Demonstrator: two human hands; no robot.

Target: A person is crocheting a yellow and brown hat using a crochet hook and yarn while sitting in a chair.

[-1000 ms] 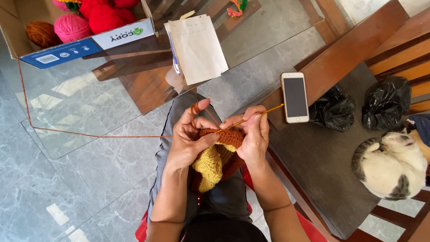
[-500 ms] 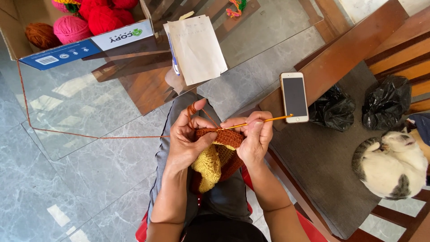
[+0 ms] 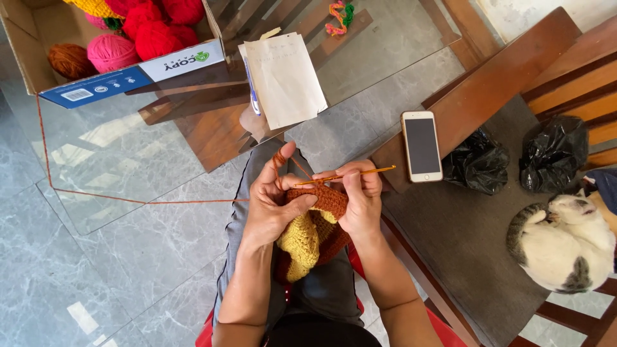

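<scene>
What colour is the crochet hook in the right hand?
Orange-yellow; the crochet hook shows best in the head view, held by the right hand.

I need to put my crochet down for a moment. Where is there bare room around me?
Free: the dark seat pad between the phone, the black bags and the cat; also the glass tabletop below the yarn box, though an orange strand crosses it. Crowded: around the paper and box.

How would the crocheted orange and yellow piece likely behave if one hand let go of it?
The crocheted piece would probably flop, since its yellow part already droops below the left hand. It looks light; both hands, the right hand included, hold it with fingers only.
</scene>
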